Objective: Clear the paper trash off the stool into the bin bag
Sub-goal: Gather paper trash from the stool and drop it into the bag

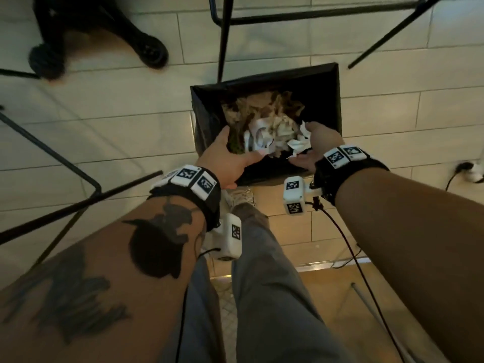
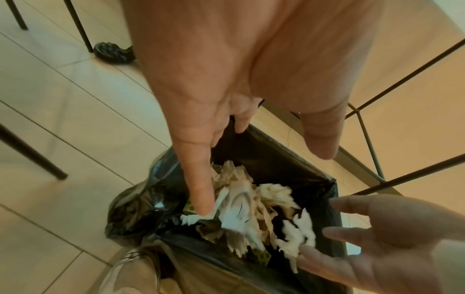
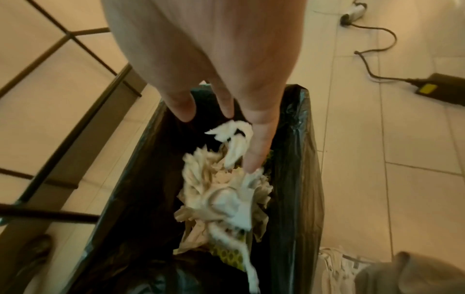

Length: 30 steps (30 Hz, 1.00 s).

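Observation:
A bin lined with a black bin bag [image 1: 288, 74] stands on the tiled floor in front of my feet. It holds crumpled brown and white paper trash [image 1: 269, 127]. Both hands hover over its near side, palms facing each other and fingers straight. My left hand [image 1: 241, 141] has its index finger touching the white paper [image 2: 234, 216]. Beside the fingers of my right hand [image 1: 301, 142] hangs a small white scrap [image 2: 297, 234], blurred, and no finger curls round it. The right wrist view shows that scrap [image 3: 234, 139] against the index finger, above the pile.
Thin black metal furniture legs [image 1: 224, 38] stand behind and left of the bin. Someone's black shoe [image 1: 149, 48] is at the far left. A cable and power adapter [image 3: 440, 89] lie on the floor to the right. My own leg and shoe [image 1: 242, 195] are close to the bin's near wall.

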Available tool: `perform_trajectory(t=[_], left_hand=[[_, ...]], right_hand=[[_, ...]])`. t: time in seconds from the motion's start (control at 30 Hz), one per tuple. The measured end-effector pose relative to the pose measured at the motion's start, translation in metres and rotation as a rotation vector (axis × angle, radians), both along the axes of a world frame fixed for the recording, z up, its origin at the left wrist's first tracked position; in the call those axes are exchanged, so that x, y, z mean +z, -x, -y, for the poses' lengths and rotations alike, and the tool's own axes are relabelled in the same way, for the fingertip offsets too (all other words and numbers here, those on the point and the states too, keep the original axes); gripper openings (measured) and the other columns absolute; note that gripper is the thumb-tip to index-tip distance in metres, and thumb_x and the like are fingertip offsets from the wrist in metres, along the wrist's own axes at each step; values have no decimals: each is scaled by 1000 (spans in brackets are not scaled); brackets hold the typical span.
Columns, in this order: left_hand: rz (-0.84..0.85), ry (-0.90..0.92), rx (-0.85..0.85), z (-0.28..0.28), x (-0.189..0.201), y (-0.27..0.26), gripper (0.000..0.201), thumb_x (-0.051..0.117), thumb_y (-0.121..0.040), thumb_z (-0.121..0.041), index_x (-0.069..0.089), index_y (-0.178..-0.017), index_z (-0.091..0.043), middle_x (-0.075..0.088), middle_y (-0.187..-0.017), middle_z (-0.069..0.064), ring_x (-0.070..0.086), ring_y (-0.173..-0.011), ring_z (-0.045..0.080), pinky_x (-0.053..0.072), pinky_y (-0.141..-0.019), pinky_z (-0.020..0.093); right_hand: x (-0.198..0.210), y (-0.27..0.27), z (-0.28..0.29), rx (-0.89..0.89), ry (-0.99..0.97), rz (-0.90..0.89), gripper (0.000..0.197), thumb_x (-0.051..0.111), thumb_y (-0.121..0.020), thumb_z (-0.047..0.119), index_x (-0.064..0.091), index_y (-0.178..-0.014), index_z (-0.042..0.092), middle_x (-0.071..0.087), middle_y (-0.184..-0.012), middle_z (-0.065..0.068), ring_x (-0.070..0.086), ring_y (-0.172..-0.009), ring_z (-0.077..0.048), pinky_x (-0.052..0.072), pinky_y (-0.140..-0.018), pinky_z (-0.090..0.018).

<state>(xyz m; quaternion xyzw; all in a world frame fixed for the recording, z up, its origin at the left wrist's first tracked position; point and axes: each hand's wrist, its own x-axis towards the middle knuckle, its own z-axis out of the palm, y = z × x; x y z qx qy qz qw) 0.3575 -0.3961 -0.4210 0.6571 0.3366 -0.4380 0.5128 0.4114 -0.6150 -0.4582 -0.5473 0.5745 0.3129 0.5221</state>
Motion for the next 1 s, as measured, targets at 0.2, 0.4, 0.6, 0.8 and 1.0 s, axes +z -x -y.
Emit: perform_trajectory(t=[0.2, 0.4, 0.6, 0.8, 1.0], left_hand=[[123, -72, -78, -43, 59, 27, 112, 82, -75, -59, 15, -163, -39, 41, -161, -9, 50, -140, 17, 50, -110, 41], [272, 19, 21, -108, 176, 77, 61, 77, -81, -47, 59, -137, -30, 68, -127, -1, 70, -104, 16, 58, -98, 43], [578, -172, 111, -210, 310, 145, 41, 74, -88, -45, 63, -126, -37, 67, -115, -15, 65, -100, 4, 57, -86, 27], [788, -447, 389, -309, 405, 223, 28, 79, -85, -41, 72, -111, -35, 73, -103, -17, 71, -93, 7, 57, -80, 19], [779, -883, 517, -408, 420, 239, 50, 82, -81, -47, 57, -123, -41, 54, -128, -16, 56, -113, -1, 50, -96, 19]], right_hand=[[20, 21, -15, 391, 42, -29, 62, 63, -84, 35, 50, -142, 14, 54, -145, -17, 63, -116, -37, 60, -79, -48], [104, 38, -103, 1011, -11, -30, 26, 55, -101, 15, 63, -119, -2, 57, -130, -39, 58, -117, -56, 52, -87, -53], [230, 35, -247, 1504, -19, 388, 15, 65, -96, 26, 70, -110, 23, 73, -90, -3, 68, -72, -18, 51, -56, -27], [384, 46, -416, 1699, -155, 793, 12, 61, -97, 27, 63, -108, 29, 68, -98, 0, 68, -90, -19, 59, -79, -42], [467, 65, -554, 2004, -47, 1128, 35, 61, -94, 46, 56, -127, 37, 62, -112, 8, 61, -91, -5, 45, -70, -21]])
